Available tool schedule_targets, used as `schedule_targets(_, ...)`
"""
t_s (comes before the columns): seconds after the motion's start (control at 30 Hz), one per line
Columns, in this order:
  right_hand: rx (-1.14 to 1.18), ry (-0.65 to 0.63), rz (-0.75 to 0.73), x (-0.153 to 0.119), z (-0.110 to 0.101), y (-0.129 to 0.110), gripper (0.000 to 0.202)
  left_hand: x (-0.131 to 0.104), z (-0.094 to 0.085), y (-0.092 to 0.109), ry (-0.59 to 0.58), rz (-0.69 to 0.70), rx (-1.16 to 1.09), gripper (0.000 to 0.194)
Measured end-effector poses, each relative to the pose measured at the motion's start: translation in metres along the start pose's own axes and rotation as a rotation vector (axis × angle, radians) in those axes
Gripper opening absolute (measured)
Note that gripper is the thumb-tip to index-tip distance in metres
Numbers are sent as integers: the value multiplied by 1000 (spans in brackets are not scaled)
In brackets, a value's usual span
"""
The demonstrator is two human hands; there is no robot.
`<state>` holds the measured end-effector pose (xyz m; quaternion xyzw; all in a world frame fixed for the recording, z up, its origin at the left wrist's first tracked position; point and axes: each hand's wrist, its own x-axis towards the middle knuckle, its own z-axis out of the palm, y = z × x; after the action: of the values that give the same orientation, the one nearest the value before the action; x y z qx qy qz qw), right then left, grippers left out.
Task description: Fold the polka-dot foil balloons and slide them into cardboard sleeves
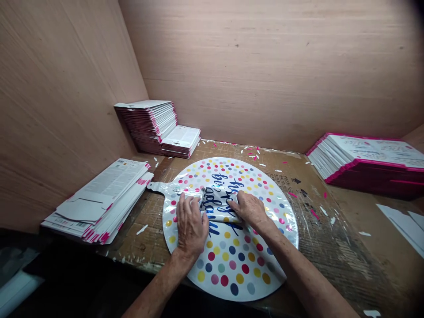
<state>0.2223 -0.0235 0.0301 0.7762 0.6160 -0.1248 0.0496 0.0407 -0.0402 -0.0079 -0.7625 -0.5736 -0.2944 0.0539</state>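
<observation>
A round, flat foil balloon (232,265) with coloured dots and dark "happy birthday" lettering lies on the worktable, its lettering turned sideways and its neck tab pointing left. My left hand (191,223) rests on its left half, fingers extended and slightly spread on the foil. To the right of the lettering, my right hand (249,210) has its fingers closed together on the foil, which is creased into a raised fold between the two hands.
Cardboard (331,269) covers the table, with white and pink paper scraps about. Packaging stacks stand at back left (145,126), near left (102,198) and right (374,165). White sheets (402,227) lie at the right. Wooden panels (265,66) enclose the back and sides.
</observation>
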Motion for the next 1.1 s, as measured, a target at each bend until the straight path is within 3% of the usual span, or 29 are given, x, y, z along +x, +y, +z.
schedule_targets(0.07, 7, -8, -16, 0, 0, 2, 33, 6, -1, 4, -48, 220, -7, 42)
schedule_targets(0.13, 11, -14, -15, 0, -1, 3, 36, 12, 4, 5, -163, 318, 13, 47)
schedule_targets(0.23, -6, 57, -21, 5, -8, -3, 39, 17, 19, 1, -278, 244, 72, 54)
schedule_targets(0.3, -9, 90, -123, 15, -17, -12, 40, 18, 26, -4, -312, 219, 74, 55)
schedule_targets(0.4, 23, 31, -307, 28, -31, -23, 30, 20, 25, -12, -372, 211, -50, 55)
schedule_targets(0.47, 55, 1, -370, 27, -35, -24, 20, 21, 17, -17, -387, 136, -245, 56)
schedule_targets(0.57, 130, 2, -457, 7, -29, -16, 10, 21, 7, -21, -281, -178, -566, 57)
schedule_targets(0.63, 197, 1, -498, -9, -20, -12, 14, 17, 3, -18, -225, -356, -745, 51)
schedule_targets(0.77, 319, -74, -579, -25, -7, -20, 20, 8, -8, -16, -198, -342, -901, 33)
schedule_targets(0.87, 399, -123, -674, -25, 1, -28, 33, 8, -31, -46, -163, -330, -740, 37)
schedule_targets(0.97, 475, -134, -630, -26, 11, -18, 35, 14, -67, -105, -61, -380, -130, 41)
schedule_targets(1.03, 526, -179, -577, -28, 19, -4, 37, 19, -89, -142, -152, -415, 353, 45)
schedule_targets(1.1, 574, -213, -549, -31, 28, 9, 40, 25, -102, -167, -262, -424, 507, 42)
